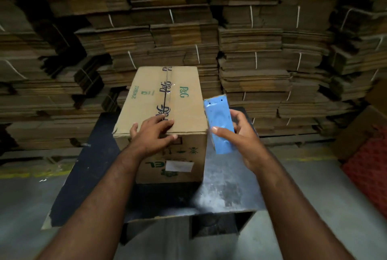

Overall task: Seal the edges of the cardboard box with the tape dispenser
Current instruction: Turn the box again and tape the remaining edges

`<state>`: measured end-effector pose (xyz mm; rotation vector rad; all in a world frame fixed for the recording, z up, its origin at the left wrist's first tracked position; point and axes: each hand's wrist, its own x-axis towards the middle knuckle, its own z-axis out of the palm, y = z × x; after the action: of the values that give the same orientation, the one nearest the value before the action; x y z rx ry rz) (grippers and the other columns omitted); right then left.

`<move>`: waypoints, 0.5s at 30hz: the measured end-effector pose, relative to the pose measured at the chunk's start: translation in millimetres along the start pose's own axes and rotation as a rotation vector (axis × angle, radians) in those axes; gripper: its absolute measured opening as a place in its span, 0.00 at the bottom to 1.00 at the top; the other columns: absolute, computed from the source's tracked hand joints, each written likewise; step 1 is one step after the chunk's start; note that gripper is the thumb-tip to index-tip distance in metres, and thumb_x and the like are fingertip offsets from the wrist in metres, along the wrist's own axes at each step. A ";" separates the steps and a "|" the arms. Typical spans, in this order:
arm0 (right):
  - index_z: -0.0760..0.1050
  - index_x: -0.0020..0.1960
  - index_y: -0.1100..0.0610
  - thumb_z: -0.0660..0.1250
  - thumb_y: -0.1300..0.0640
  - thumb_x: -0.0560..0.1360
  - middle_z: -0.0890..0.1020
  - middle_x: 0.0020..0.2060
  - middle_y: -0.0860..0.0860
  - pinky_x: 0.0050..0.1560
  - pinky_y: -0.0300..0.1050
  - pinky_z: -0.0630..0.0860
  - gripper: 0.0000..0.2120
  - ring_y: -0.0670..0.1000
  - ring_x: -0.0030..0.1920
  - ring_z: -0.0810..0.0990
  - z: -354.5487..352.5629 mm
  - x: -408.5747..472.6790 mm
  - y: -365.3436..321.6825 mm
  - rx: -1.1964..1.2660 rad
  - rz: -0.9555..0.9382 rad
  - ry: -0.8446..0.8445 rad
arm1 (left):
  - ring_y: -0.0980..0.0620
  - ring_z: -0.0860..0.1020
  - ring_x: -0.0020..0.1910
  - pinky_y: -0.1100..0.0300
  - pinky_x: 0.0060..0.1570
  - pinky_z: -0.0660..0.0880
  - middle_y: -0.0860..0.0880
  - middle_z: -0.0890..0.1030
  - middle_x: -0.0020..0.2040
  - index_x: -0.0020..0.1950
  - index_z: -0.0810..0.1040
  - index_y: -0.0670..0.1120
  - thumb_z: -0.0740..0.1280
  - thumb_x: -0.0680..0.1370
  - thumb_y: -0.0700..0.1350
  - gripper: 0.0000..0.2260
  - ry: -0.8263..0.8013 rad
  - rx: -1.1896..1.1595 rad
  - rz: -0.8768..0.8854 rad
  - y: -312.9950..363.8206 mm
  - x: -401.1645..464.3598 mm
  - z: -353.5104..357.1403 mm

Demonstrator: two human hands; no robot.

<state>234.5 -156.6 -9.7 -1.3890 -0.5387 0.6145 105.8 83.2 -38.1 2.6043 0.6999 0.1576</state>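
A brown cardboard box (182,100) with printed logos stands on a dark table (226,188). Its top flaps are closed, and clear tape glints along the middle seam. My left hand (154,134) lies flat on the box's near top edge, fingers spread over the seam and down the front corner. My right hand (240,134) holds a blue tape dispenser (218,121) upright just off the box's right near corner. The dispenser's roll and blade are hidden from me.
Tall stacks of flattened, strapped cardboard (251,40) fill the whole background behind the table. A red mesh item (368,171) and a brown carton (360,130) sit on the floor at the right. Grey concrete floor with a yellow line (27,173) lies at the left.
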 end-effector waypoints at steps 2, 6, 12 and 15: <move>0.70 0.65 0.52 0.82 0.57 0.66 0.82 0.55 0.50 0.49 0.45 0.81 0.32 0.49 0.52 0.83 14.6 1.2 -15.3 -0.177 -0.066 0.037 | 0.50 0.76 0.66 0.44 0.64 0.72 0.51 0.79 0.66 0.59 0.82 0.58 0.65 0.74 0.67 0.20 -0.004 -0.537 -0.078 6.8 -1.0 -22.3; 0.71 0.62 0.48 0.83 0.51 0.62 0.81 0.55 0.46 0.51 0.48 0.82 0.33 0.45 0.51 0.83 39.3 5.6 -30.0 -0.294 -0.127 0.086 | 0.49 0.80 0.56 0.60 0.44 0.74 0.48 0.83 0.56 0.56 0.83 0.47 0.61 0.83 0.55 0.16 0.115 -0.858 -0.094 32.4 -11.4 -53.1; 0.71 0.58 0.42 0.82 0.50 0.61 0.81 0.50 0.41 0.48 0.50 0.83 0.31 0.41 0.47 0.82 77.4 7.1 -50.1 -0.570 -0.197 -0.006 | 0.46 0.83 0.45 0.50 0.51 0.77 0.43 0.86 0.45 0.49 0.84 0.43 0.61 0.82 0.57 0.21 0.133 -1.094 -0.078 38.9 -25.3 -92.4; 0.71 0.55 0.41 0.81 0.50 0.60 0.82 0.47 0.43 0.46 0.54 0.83 0.28 0.44 0.45 0.82 102.1 10.0 -57.4 -0.681 -0.237 -0.044 | 0.51 0.82 0.35 0.52 0.46 0.77 0.45 0.84 0.37 0.37 0.84 0.46 0.63 0.82 0.54 0.19 0.104 -1.178 -0.078 30.5 -29.9 -113.8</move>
<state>177.4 -79.7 58.5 -1.9100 -0.9915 0.2704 68.9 88.0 77.6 1.4450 0.4995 0.5043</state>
